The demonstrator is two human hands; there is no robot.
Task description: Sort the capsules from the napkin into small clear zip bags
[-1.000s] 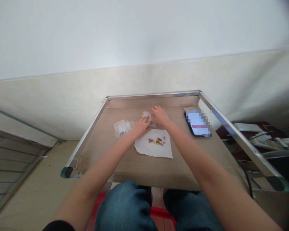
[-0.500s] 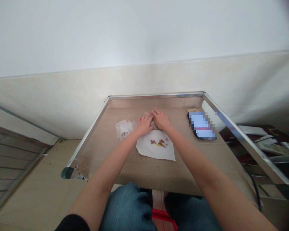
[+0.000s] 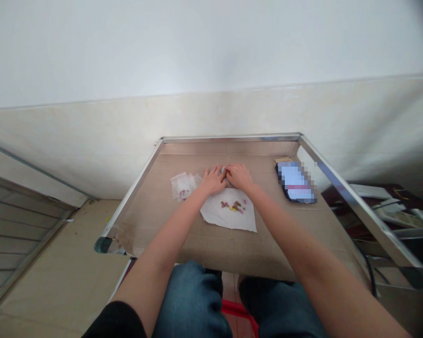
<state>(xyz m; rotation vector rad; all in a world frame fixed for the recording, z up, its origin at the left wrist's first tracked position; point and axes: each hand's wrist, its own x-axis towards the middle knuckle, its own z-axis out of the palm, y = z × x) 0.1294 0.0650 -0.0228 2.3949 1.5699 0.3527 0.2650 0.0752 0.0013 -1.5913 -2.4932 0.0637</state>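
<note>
Near the tray's middle, my left hand (image 3: 213, 180) lies with its fingers stretched out over a small clear plastic bag (image 3: 223, 169). Close beside it, the curled fingers of my right hand (image 3: 238, 176) pinch that bag, most of which is covered by both hands. Just below them lies a sheet of white paper (image 3: 222, 218) holding several pills (image 3: 234, 206), brown, pink and yellow. To the left, clear zip bags (image 3: 178, 182) overlap one another, with small pinkish pills (image 3: 184, 193) inside.
A phone (image 3: 296, 183) with a blurred screen rests at the right on the cardboard-lined tray (image 3: 151, 216). A metal rail (image 3: 232, 138) borders the tray, with a tiled wall behind. Cluttered items (image 3: 373, 192) stand beyond the right rail. My knees are below the front edge.
My right hand's fingers have curled in from lying flatter and drawn slightly nearer to me. My left hand has shifted slightly right. The view has moved a little; pills and paper stay put.
</note>
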